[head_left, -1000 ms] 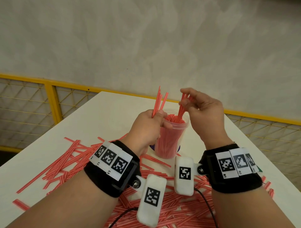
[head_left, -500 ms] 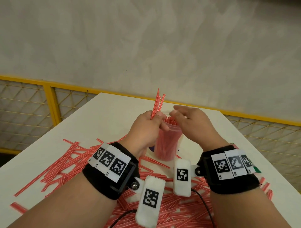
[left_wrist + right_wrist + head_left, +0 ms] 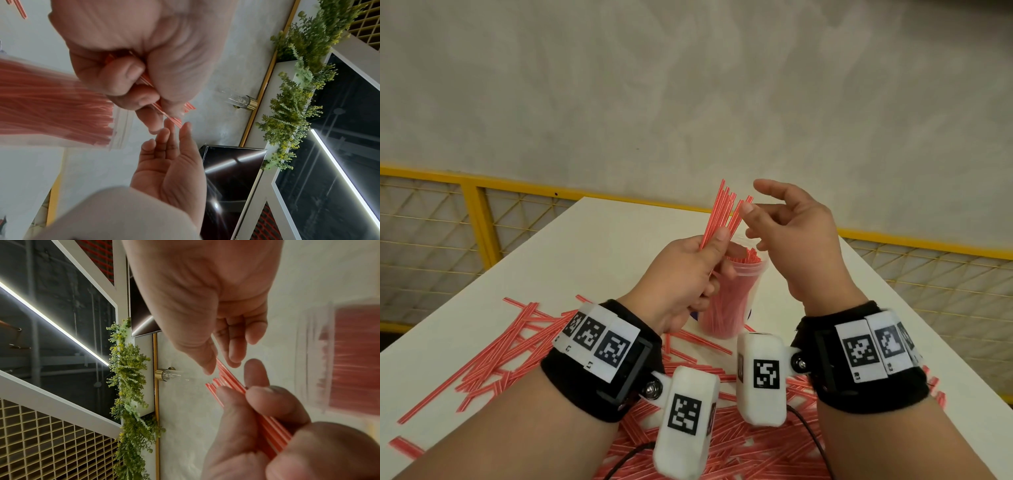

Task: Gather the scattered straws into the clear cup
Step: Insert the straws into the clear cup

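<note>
The left hand (image 3: pixel 685 274) holds a small bunch of red straws (image 3: pixel 719 216) tight, with the tips pointing up. The right hand (image 3: pixel 794 236) is loose and holds nothing; its fingertips (image 3: pixel 748 207) are right by the straw tips. The clear cup (image 3: pixel 729 301), full of straws, stands on the white table (image 3: pixel 585 240), partly hidden behind the left hand. Many loose straws (image 3: pixel 493 356) lie on the table near the wrists. A yellow fence (image 3: pixel 479 219) stands behind the table.

Head looks down; wrist views close, all sharing straws (image 3: pixel 722 212)
</note>
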`<state>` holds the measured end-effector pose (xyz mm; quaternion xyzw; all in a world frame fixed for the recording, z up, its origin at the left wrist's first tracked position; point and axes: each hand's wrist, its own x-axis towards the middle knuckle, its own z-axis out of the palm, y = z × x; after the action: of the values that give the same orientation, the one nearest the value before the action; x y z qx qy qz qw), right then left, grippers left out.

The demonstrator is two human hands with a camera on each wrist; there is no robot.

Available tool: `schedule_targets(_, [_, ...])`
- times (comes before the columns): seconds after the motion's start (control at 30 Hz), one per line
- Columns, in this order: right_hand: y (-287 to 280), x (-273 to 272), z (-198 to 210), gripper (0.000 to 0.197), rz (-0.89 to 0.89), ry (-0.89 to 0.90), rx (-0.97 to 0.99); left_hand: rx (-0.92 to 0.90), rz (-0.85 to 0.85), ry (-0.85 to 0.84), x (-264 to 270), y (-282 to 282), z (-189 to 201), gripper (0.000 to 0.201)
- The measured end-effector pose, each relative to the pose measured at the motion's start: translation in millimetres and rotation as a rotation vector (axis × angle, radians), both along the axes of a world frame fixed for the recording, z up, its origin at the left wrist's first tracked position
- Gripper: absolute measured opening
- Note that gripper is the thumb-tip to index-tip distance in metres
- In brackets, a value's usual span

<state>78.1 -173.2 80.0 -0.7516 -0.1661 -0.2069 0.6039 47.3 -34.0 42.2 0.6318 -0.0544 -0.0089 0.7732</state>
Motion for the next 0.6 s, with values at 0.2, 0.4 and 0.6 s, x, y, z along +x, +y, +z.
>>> schedule_targets(0.2, [4.3, -1.6, -3.1, 0.033, 0.109, 0.033, 0.020, 0.064, -0.002, -0.018, -1.4, -2.9, -1.1, 0.043])
schedule_targets(0.4, [3.5, -2.9, -1.8, 0.021, 0.122, 0.059, 0.060, 0.091, 0.003, -0.028, -2.0, -3.5, -0.4, 0.048])
schedule_targets(0.6, [2.9, -2.1, -1.3, 0.020, 0.142, 0.078, 0.133, 0.086, 0.011, -0.037, -1.8, -3.9, -1.3, 0.047])
